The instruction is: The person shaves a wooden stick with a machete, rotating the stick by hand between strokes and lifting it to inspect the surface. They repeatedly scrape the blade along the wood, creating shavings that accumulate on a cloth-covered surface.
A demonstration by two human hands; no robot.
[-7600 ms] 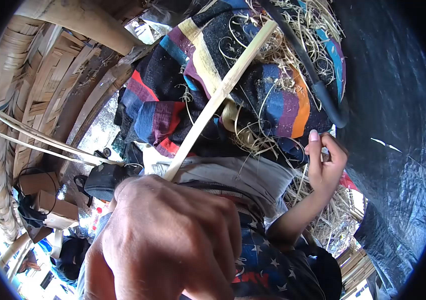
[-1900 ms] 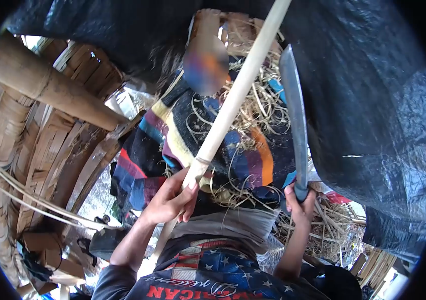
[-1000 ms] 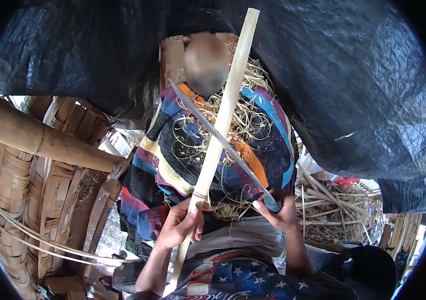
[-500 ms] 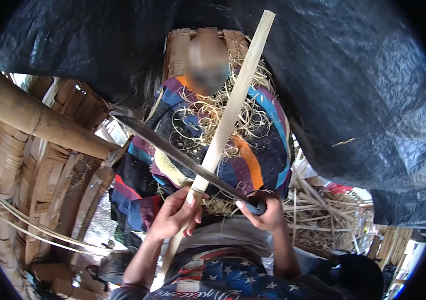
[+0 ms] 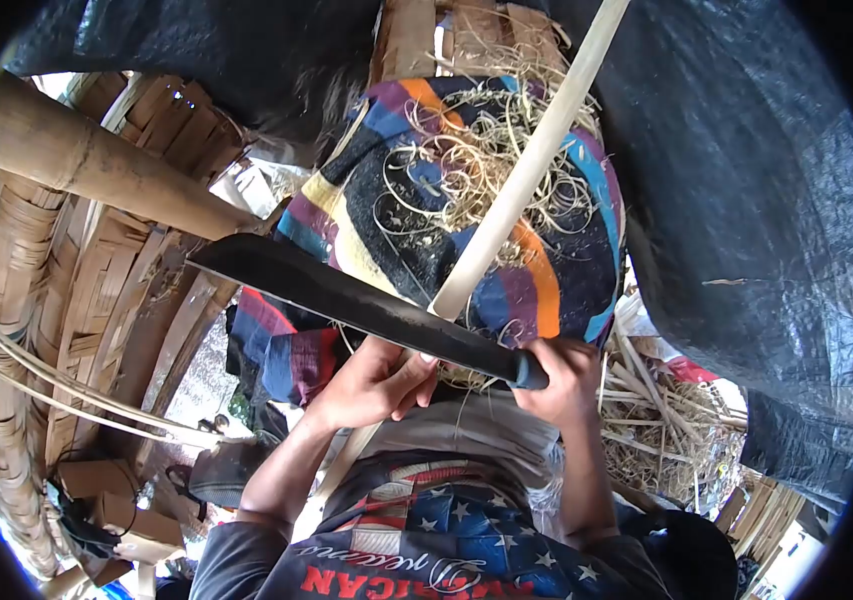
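Observation:
My right hand [image 5: 564,385] is wrapped round the dark handle of a machete [image 5: 341,300]. The broad black blade reaches leftward across the front of my body, its flat side turned up toward me. A long pale bamboo strip [image 5: 521,175] runs from the top of the view, under the blade, to beside my waist. My left hand [image 5: 374,385] grips this strip just below the blade, its fingers partly curled and close to the metal. Beneath the strip, a striped cloth [image 5: 331,235] is covered with thin curled shavings [image 5: 446,195].
A thick bamboo pole [image 5: 96,165] and a woven bamboo wall [image 5: 21,235] stand at the left. Dark plastic sheeting [image 5: 736,200] hangs at the right. Loose sticks and scraps [image 5: 661,420] lie at the lower right. Cardboard boxes [image 5: 126,510] sit at the lower left.
The machete has rolled so that its flat side shows instead of its narrow edge. The whole view has tilted down, and the person's shirt shows more.

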